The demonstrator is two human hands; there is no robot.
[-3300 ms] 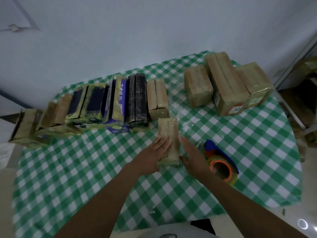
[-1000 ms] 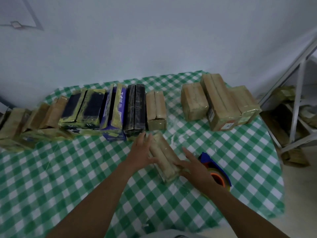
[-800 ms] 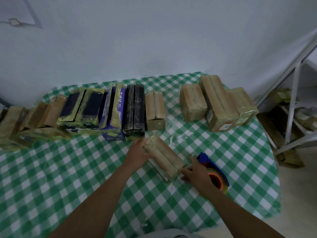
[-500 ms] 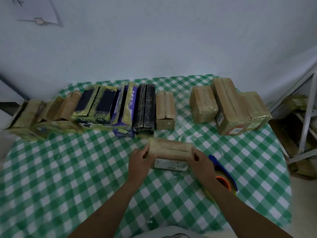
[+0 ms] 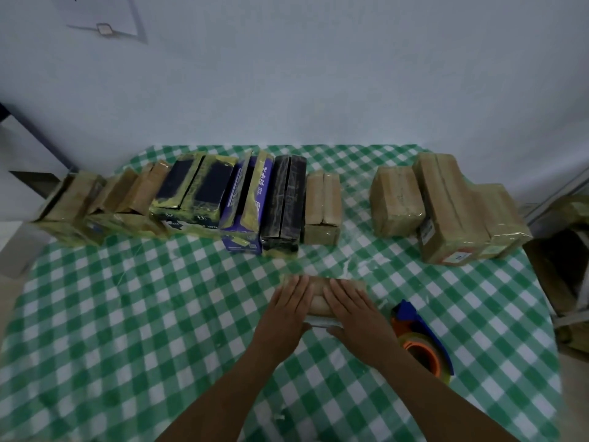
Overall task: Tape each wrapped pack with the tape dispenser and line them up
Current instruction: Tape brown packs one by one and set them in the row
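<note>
Both hands (image 5: pixel 288 309) flat atop pack (image 5: pixel 318 306), mostly hidden

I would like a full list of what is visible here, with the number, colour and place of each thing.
Row of packs: about seven; brown, navy-yellow, purple, black; back left of table.
Brown packs: three; back right, side by side.
Pack: one; brown; near middle, under both hands.
Tape dispenser: one; blue, orange roll; right of that pack.
Tablecloth: one; green-white checked.
Paper: one; white; on wall.
Left hand: flat on pack.
Right hand: flat on pack.
</note>
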